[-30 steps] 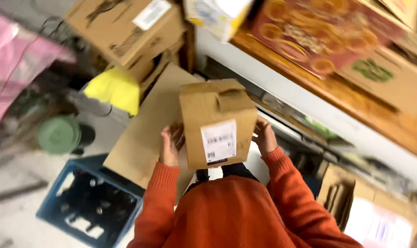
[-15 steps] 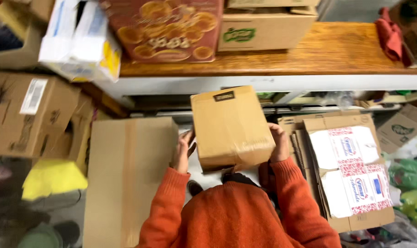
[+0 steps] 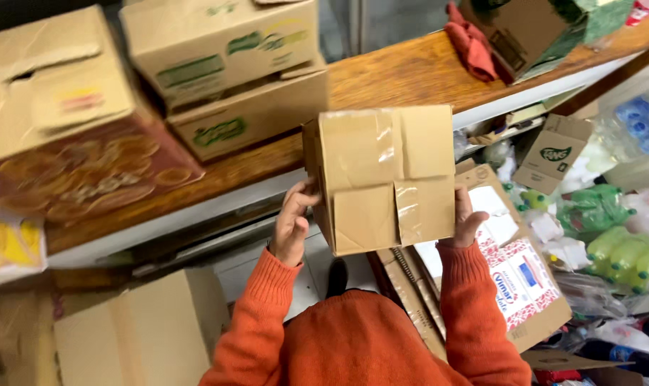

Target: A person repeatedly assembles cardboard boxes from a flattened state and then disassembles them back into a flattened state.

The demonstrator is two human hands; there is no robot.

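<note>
- Wooden shelf [image 3: 410, 71] runs across the background, stacked with cardboard cartons [image 3: 224, 43] and a red cloth [image 3: 471, 39].
- Taped brown box [image 3: 385, 175] is held up in front of the shelf's edge.
- Left hand [image 3: 292, 225] grips the box's left side, fingers curled on it.
- Right hand [image 3: 464, 221] presses flat against its right side.
- Green bottles [image 3: 625, 250] lie below the shelf, right of the box.

Matt brown cardboard box [image 3: 385, 179] with glossy clear tape; smooth wooden shelf [image 3: 403, 71]; knitted orange sleeves [image 3: 260, 314].
</note>
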